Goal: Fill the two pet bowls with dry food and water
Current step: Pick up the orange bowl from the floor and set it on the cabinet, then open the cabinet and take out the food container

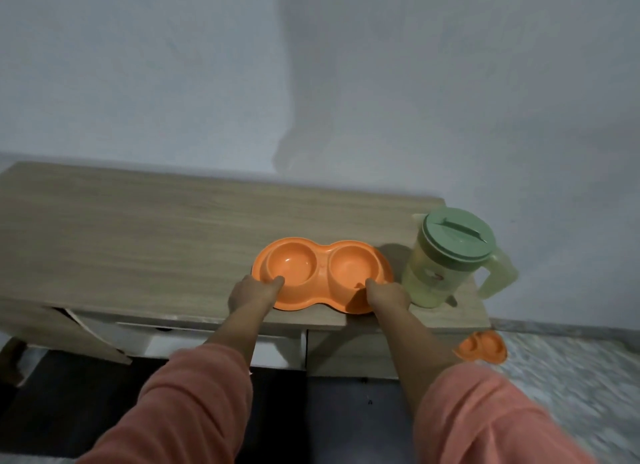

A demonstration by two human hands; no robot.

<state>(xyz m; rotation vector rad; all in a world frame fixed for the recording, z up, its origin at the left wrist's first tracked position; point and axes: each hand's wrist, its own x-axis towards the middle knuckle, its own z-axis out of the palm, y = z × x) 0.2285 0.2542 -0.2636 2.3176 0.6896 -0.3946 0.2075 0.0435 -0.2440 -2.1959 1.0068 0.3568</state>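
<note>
Left hand [250,292]: grips the left near rim of the double bowl [322,279], thumb on top.
Double bowl: empty, on the table [138,241] at its front edge, overhanging; could tip off if released.
Right hand [388,294]: clasps the right near rim.
Pitcher [450,261]: lidded, just beside the bowl at the right edge; a nudge could topple it.

tabletop [138,241] left of bowls [320,276] free; pitcher [446,259] blocks right.

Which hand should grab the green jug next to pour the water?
Right, probably. The right hand rests on the orange double bowl directly beside the green jug; the left hand is at the far end.
</note>
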